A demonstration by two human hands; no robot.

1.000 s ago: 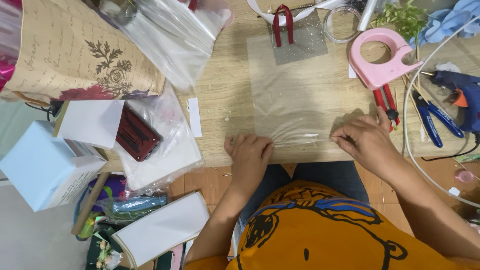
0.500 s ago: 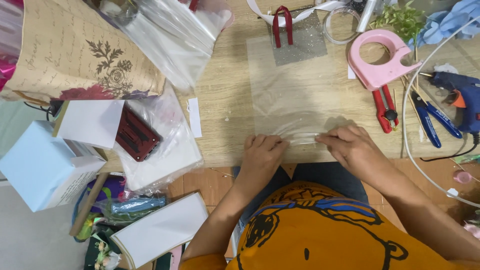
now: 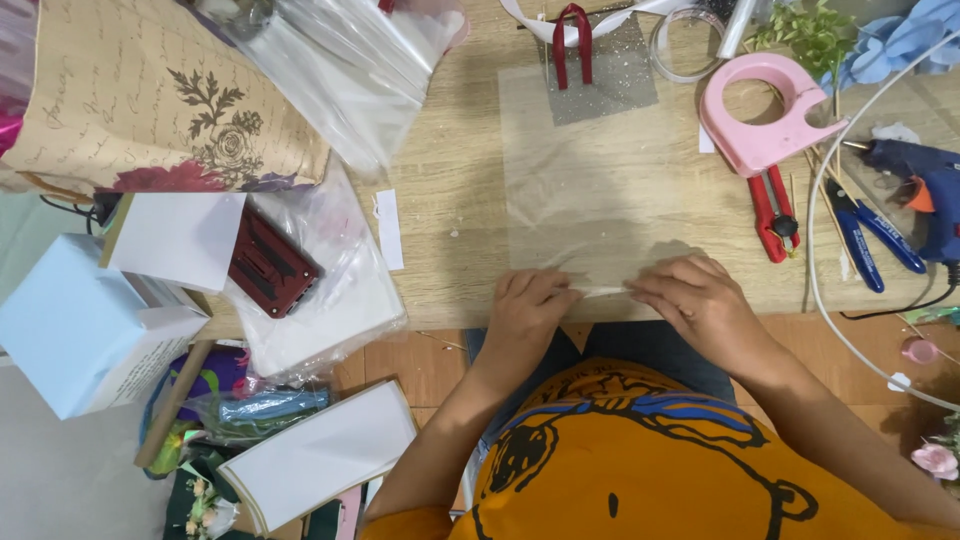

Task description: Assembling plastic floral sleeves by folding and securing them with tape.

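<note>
Clear plastic sheet [image 3: 590,200] lies flat on the wooden table [image 3: 450,190], near edge bunched at the table's front. Left hand [image 3: 528,308] and right hand [image 3: 700,300] both pinch that edge, fingertips nearly meeting. Best kept taut and even while gathering, clear of the red cutters [image 3: 772,212].

Even, bright overhead light, I read no hard shadows; soft ones sit under the hands. Mild glare on the clear plastic bags [image 3: 350,60]. Focus sharp at centre, slight wide-angle bending toward the frame edges.
</note>
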